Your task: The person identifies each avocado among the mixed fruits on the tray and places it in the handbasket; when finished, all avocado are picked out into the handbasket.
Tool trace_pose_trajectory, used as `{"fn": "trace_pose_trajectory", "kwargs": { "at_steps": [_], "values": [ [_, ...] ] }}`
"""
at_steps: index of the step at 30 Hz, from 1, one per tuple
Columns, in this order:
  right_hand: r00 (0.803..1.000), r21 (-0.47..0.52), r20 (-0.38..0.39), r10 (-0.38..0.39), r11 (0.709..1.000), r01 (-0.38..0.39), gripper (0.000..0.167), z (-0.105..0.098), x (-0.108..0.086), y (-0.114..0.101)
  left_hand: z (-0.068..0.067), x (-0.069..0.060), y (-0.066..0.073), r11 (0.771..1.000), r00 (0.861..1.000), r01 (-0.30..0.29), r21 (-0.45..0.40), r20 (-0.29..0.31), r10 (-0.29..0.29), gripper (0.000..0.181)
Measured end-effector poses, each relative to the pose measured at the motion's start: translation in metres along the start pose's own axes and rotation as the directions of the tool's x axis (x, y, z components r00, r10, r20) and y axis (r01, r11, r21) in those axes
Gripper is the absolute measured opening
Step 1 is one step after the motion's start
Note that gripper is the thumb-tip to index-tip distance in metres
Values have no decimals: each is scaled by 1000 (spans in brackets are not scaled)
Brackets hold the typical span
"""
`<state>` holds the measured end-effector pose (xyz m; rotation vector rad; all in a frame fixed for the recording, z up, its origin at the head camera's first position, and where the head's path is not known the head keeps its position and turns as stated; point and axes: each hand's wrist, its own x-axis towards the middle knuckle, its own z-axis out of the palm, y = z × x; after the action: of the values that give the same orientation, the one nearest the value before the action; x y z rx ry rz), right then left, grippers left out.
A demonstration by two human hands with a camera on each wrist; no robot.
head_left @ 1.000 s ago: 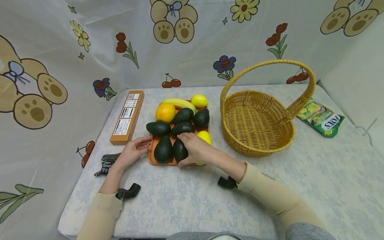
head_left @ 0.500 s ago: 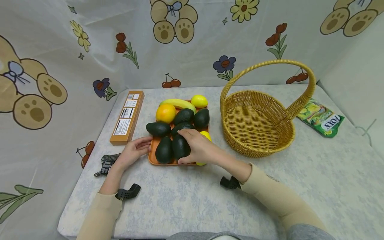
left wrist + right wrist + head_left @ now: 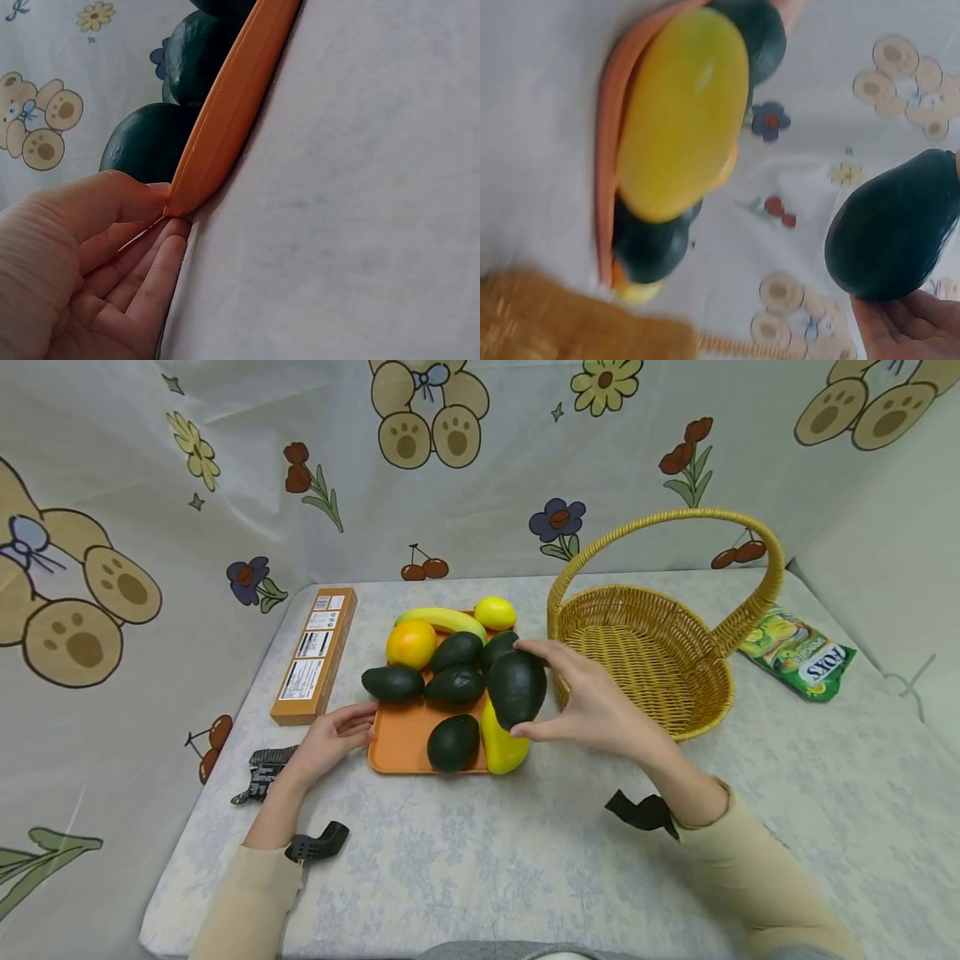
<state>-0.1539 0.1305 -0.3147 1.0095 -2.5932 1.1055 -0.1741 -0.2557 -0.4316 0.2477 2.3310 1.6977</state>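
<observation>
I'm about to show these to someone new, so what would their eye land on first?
Probably the golden wicker basket with its tall arched handle, on the right half of the table. Next, the dark avocado in the right hand, seen across the right edge of the orange tray in the head view. Behind the table hangs a white cloth printed with teddy bears.

a whitish cloth (image 3: 495, 485) hangs behind the counter (image 3: 480, 868) and down along its left side, creased in places and printed with tan bears (image 3: 406, 437), blue flowers (image 3: 557, 518), red tulips (image 3: 297, 477) and cherries (image 3: 436, 568). a plain pale surface (image 3: 892, 543) rises at the right. the counter top is mottled white and grey-blue, its far edge running along the cloth, and the light is soft.
</observation>
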Motion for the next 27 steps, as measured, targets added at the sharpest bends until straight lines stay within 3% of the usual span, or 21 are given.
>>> {"fn": "trace_pose_trajectory", "kwargs": {
  "at_steps": [6, 13, 27],
  "values": [
    [995, -48, -97, 34, 998, -38, 93, -27, -21, 23, 1, 0, 2, 1000, 1000, 22, 2, -5, -22, 52],
    [966, -102, -160, 202, 970, -220, 91, -44, -36, 63, 1, -1, 3, 1000, 1000, 19, -5, -3, -19, 53],
    [928, -77, -49, 371, 924, -373, 94, -39, -37, 104, 0, -1, -1, 999, 1000, 4, 37, -19, -3, 51]
  ]
}}
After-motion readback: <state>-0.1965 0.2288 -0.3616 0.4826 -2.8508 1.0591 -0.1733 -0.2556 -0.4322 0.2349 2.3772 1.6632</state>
